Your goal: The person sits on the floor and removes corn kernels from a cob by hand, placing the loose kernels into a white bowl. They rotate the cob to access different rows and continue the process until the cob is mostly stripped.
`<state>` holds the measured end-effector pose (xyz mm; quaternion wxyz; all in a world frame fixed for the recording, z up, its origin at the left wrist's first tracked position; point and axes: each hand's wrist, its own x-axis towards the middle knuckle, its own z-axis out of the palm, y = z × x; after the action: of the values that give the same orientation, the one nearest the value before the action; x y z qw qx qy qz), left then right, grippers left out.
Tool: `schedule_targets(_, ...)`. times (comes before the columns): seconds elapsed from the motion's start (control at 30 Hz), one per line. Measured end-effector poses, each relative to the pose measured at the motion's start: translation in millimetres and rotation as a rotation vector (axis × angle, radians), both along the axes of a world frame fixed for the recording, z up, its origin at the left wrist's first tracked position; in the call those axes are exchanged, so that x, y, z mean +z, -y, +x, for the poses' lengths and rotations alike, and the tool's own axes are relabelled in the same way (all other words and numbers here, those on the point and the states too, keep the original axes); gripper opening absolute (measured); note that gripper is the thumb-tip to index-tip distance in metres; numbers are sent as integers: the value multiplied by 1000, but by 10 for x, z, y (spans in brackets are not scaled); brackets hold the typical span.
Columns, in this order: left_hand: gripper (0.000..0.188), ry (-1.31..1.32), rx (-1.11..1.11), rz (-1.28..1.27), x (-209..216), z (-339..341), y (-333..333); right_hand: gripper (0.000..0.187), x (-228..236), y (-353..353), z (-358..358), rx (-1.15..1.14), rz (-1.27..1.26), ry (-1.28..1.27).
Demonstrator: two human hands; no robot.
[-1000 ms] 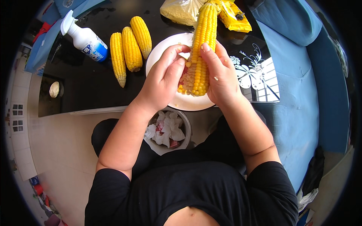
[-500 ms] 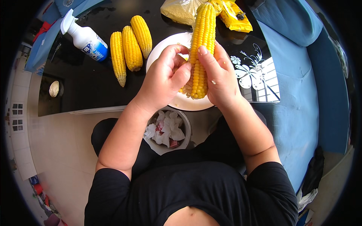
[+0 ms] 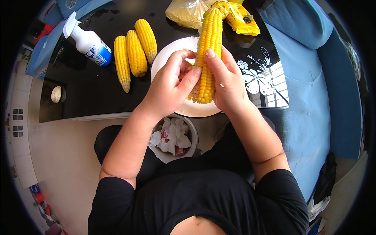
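Observation:
An ear of corn (image 3: 210,43) is held nearly upright over a white plate (image 3: 161,62). My right hand (image 3: 230,80) wraps its right side, thumb lying across the kernels. From the left my left hand (image 3: 169,84) grips it, thumb pressed at the edge of the kernel rows. The ear's left side looks stripped of kernels, with bare cob showing low down. A loose kernel sticks to my right hand. My hands hide much of the plate and what lies in it. Three whole ears of corn (image 3: 136,53) lie side by side to the left.
On the black glass table (image 3: 86,88) are a white and blue spray bottle (image 3: 92,46), a pale oval object (image 3: 56,94), a clear bag of yellow grains (image 3: 188,13) and a yellow packet (image 3: 241,20). A bin (image 3: 192,147) with crumpled tissues stands below the edge. A blue sofa (image 3: 301,98) is at right.
The top of the ear has dipped slightly, and my left thumb has shifted a little to the right against the kernels. Both hands keep their hold; the view has shifted a little.

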<state>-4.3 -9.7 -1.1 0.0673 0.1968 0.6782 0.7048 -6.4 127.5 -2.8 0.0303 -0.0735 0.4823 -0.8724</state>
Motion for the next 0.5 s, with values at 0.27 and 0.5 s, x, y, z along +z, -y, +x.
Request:
schedule_targets(0.27, 19, -142, 138, -57, -97, -74, 1, 34, 3, -51, -17, 31, -14, 19)
schedule_targets(0.5, 22, -601, 256, -353, -168, -198, 87, 38, 42, -46, -1, 0, -11, 10)
